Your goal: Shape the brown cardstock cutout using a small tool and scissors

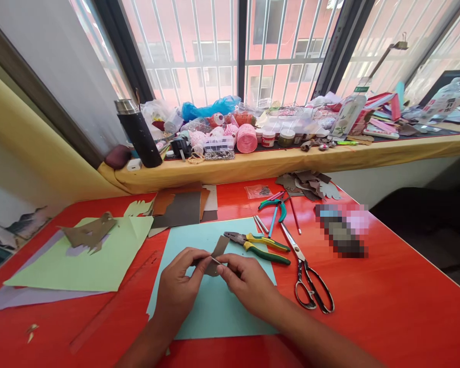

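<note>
Both hands meet over a light blue sheet on the red table. Between them is a small grey-brown leather-like piece, its far end sticking up past the fingertips. My left hand pinches it from the left, thumb against fingers. From the right, my right hand pinches its near part, where a thin pale edge shows. The fingers hide much of the piece, so I cannot tell if it is folded. Just beyond the right hand lie pliers with yellow and green handles, jaws pointing left.
Large scissors lie right of the sheet, beside green-handled pliers and pencils. Leather scraps are heaped at the back right. Green paper and a clear ruler lie left. A cluttered windowsill runs behind.
</note>
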Motion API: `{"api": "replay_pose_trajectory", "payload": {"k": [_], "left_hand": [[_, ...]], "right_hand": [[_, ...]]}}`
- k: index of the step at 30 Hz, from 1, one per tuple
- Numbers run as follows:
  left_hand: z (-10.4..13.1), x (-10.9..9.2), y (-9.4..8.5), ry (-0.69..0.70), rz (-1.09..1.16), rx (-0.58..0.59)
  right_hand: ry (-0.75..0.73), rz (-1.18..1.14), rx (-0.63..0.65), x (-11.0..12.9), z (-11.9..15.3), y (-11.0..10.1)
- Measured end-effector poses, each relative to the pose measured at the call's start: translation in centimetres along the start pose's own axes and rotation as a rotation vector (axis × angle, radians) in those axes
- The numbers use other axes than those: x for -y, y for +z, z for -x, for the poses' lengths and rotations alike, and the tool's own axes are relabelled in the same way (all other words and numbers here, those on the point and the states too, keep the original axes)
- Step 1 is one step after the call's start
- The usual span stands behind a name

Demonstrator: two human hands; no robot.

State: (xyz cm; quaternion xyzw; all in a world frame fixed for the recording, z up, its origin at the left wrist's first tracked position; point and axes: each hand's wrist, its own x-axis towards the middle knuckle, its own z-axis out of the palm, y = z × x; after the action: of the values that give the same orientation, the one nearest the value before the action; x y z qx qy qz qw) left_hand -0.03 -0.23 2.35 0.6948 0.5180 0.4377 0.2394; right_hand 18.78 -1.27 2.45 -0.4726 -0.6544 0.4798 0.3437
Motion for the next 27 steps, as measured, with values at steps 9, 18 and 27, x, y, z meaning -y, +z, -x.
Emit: {"api": "replay_pose_trajectory", "payload": {"k": [9,18,27], "left_hand": [[-0.1,0.1,0.4,-0.152,0.060,-0.026],[0.2,-0.4,0.8,-0.095,0.003,-0.056],[0.2,-0.1,0.9,-0.031,0.144,-0.034]], "right_hand": [[-0.066,0.331,-0.078,-0.5,0.2,-0.4],[0.138,-0.217,-0.029,-0.9,-0.4,0.4],[0.292,-0.775,0.131,0.0,-0.4,0.1]]}}
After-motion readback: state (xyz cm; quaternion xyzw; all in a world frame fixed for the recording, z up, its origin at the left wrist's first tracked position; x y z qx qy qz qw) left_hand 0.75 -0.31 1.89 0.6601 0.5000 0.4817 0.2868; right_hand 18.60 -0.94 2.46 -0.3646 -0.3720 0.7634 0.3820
